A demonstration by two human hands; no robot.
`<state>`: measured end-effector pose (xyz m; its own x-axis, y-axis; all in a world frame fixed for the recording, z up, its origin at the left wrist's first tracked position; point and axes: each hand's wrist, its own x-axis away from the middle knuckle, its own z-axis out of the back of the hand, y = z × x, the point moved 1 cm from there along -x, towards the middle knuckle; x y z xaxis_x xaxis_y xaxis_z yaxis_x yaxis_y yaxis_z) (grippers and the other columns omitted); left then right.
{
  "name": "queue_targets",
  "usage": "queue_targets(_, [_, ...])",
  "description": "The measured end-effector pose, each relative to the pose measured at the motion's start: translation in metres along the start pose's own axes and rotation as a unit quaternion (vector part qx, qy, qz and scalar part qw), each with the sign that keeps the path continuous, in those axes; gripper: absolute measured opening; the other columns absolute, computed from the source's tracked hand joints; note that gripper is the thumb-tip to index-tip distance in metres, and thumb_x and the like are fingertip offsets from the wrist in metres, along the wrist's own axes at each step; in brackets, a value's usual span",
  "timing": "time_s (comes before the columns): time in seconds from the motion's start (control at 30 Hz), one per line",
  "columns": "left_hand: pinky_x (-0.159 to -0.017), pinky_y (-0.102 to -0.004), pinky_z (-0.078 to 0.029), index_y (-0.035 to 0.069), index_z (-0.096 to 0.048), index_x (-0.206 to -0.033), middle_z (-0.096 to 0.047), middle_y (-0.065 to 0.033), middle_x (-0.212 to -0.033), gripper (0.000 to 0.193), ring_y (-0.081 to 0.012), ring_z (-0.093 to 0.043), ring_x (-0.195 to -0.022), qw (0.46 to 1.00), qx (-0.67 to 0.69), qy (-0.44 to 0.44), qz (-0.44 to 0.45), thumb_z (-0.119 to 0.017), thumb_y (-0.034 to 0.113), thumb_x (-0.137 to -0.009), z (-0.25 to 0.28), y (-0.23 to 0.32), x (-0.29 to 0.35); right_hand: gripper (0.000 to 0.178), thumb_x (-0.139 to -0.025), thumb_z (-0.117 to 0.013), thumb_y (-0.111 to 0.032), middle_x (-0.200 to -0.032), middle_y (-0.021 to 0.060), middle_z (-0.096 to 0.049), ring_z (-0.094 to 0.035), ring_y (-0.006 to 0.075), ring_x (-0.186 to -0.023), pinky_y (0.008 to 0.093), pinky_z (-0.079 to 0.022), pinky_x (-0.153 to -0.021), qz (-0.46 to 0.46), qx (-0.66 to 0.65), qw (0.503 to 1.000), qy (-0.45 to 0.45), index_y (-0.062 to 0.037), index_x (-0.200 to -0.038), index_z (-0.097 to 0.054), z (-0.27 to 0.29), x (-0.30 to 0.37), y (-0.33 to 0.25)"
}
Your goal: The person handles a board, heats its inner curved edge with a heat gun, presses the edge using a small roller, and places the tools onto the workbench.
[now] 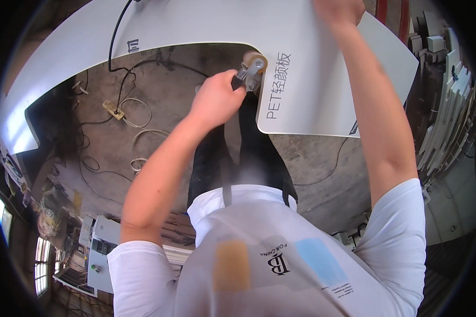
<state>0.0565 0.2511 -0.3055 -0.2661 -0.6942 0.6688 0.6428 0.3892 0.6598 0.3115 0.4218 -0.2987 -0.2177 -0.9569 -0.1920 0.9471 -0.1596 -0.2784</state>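
My left hand (219, 99) is closed around the dark handle of a hand roller (254, 64), which has a metal fork and a tan wheel. The wheel sits against the inner curved corner of a large white board (312, 100) with a wide cutout and dark lettering on its face. At the top edge of the view, my right hand (341, 11) lies against the board's upper right part. Its fingers are cut off by the frame, so their pose is hidden.
A black cable (111, 47) runs over the board. Below, a yellowish power strip (113, 110) and looped pale cords (143, 132) lie on the concrete floor. White boards and strips (449, 100) are stacked at the right. A grey machine (103, 253) stands at the lower left.
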Motion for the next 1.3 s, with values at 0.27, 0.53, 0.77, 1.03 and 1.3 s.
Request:
queue_targets(0.27, [-0.075, -0.0490, -0.052, 0.000, -0.063, -0.094, -0.067, -0.0224, -0.082, 0.024, -0.0428, -0.066, -0.082, 0.999, 0.035, 0.002, -0.024, -0.063, 0.023, -0.089, 0.000, -0.007, -0.003, 0.036, -0.093, -0.053, -0.032, -0.101, 0.0203, -0.070, -0.065, 0.0397, -0.100, 0.0491, -0.050, -0.090, -0.007, 0.030, 0.999, -0.023, 0.0003, -0.089, -0.069, 0.000, -0.004, -0.003])
queue_targets(0.53, [-0.071, -0.0468, -0.051, -0.001, -0.063, -0.090, -0.065, -0.0225, -0.078, 0.024, -0.0402, -0.064, -0.076, 0.985, 0.167, -0.016, 0.039, -0.062, 0.022, -0.088, -0.028, -0.019, -0.014, 0.035, -0.094, -0.052, -0.031, -0.102, 0.0203, -0.069, -0.064, 0.0390, -0.099, 0.0476, -0.049, -0.090, -0.030, 0.022, 0.998, -0.041, 0.0001, -0.089, -0.067, -0.002, -0.003, -0.002])
queue_targets(0.77, [-0.080, -0.0509, -0.052, -0.002, -0.066, -0.098, -0.069, -0.0256, -0.088, 0.026, -0.0454, -0.066, -0.089, 0.997, 0.028, -0.038, -0.061, -0.061, 0.021, -0.086, -0.005, -0.026, -0.012, 0.035, -0.094, -0.051, -0.031, -0.100, 0.0216, -0.067, -0.063, 0.0398, -0.097, 0.0482, -0.049, -0.089, -0.017, 0.030, 0.999, -0.028, 0.0015, -0.086, -0.063, -0.003, -0.003, -0.007])
queue_targets(1.03, [-0.079, -0.0524, -0.053, 0.003, -0.066, -0.096, -0.069, -0.0239, -0.087, 0.021, -0.0446, -0.066, -0.089, 1.000, -0.021, -0.021, -0.006, -0.061, 0.023, -0.089, -0.006, -0.025, 0.010, 0.036, -0.094, -0.052, -0.031, -0.098, 0.0221, -0.068, -0.064, 0.0398, -0.094, 0.0481, -0.049, -0.087, -0.007, 0.033, 0.999, -0.029, 0.0019, -0.085, -0.062, -0.006, -0.001, -0.006])
queue_targets(1.3, [-0.072, -0.0513, -0.052, 0.009, -0.066, -0.093, -0.069, -0.0194, -0.084, 0.024, -0.0439, -0.065, -0.086, 0.997, -0.036, 0.029, 0.055, -0.069, 0.032, -0.090, 0.008, -0.029, 0.089, 0.045, -0.093, -0.045, -0.049, -0.098, 0.0110, -0.074, -0.067, 0.0344, -0.095, 0.0464, -0.051, -0.084, 0.002, 0.022, 1.000, -0.022, -0.0115, -0.089, -0.070, -0.004, -0.006, 0.012])
